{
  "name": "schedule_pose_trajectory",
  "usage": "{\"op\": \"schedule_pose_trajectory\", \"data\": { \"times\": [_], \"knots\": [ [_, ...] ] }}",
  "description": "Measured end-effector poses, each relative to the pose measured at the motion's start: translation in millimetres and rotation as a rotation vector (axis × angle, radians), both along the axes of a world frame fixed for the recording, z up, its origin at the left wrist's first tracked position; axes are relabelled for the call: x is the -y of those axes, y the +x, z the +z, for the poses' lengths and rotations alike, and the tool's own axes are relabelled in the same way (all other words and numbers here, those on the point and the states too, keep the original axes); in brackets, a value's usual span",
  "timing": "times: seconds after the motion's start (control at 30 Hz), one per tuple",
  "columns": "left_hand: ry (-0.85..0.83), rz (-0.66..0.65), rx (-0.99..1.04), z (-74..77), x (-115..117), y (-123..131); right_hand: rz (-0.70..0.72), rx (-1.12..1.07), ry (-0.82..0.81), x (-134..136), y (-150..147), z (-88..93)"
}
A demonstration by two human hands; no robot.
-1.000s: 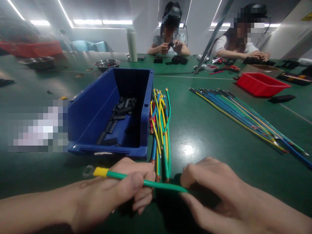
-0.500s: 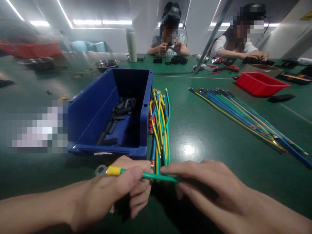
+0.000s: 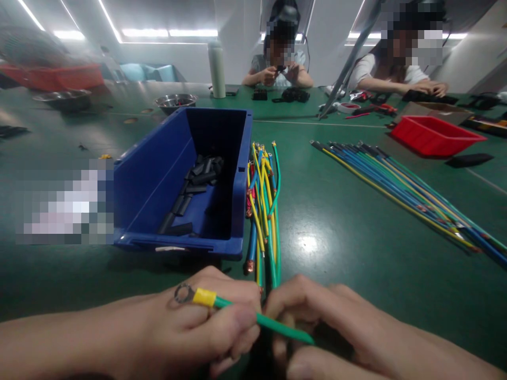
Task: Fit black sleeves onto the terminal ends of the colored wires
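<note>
My left hand [image 3: 222,324] is closed round a green wire [image 3: 283,328], thumb on top. At the wire's left end, a metal ring terminal [image 3: 184,293] with a yellow sleeve [image 3: 204,297] sticks out past the hand. My right hand [image 3: 328,322] is curled at the wire's other end, its bent fingers close to my left fingertips. A small dark patch shows by the right thumb; what those fingers pinch is hidden. Just beyond the hands lies a bundle of yellow, green, blue and red wires [image 3: 263,206], beside a blue bin [image 3: 148,182] holding black tube pieces [image 3: 204,171].
On the right, a fanned row of wires with black ends [image 3: 390,187] lies on the green table [image 3: 312,211]. Behind it stand a red tray [image 3: 435,136] and a cardboard box. Metal bowls [image 3: 175,102] and a pale bottle [image 3: 216,69] are farther back. Two people work across the table.
The green wire has shifted right and lower in view, and now slants down to the right. My right fingers have curled in more, nearer the left hand. The view has moved slightly.
</note>
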State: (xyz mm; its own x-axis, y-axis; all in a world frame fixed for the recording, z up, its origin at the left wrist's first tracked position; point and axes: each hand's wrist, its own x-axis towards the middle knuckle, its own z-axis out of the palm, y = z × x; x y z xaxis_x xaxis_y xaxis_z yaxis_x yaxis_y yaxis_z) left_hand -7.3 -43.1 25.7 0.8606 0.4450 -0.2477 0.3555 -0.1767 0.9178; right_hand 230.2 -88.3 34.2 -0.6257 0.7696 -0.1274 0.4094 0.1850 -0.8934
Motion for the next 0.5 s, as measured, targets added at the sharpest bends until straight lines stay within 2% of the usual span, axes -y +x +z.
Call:
{"op": "schedule_pose_trajectory", "data": {
  "times": [0.1,0.23,0.33,0.5],
  "knots": [
    [-0.096,0.017,0.03,1.3,0,3,-0.079,-0.021,0.013,-1,-2,-3.8],
    [-0.258,0.195,0.282,-13.0,3,4,-0.105,-0.184,-0.023,-5,0,-9.4],
    [-0.389,0.245,0.405,-21.3,5,2,-0.098,-0.298,-0.117,-8,3,-14.7],
    [-0.391,0.31,0.393,-26.4,9,-2,-0.109,-0.41,-0.301,-9,4,-19.6]
  ]
}}
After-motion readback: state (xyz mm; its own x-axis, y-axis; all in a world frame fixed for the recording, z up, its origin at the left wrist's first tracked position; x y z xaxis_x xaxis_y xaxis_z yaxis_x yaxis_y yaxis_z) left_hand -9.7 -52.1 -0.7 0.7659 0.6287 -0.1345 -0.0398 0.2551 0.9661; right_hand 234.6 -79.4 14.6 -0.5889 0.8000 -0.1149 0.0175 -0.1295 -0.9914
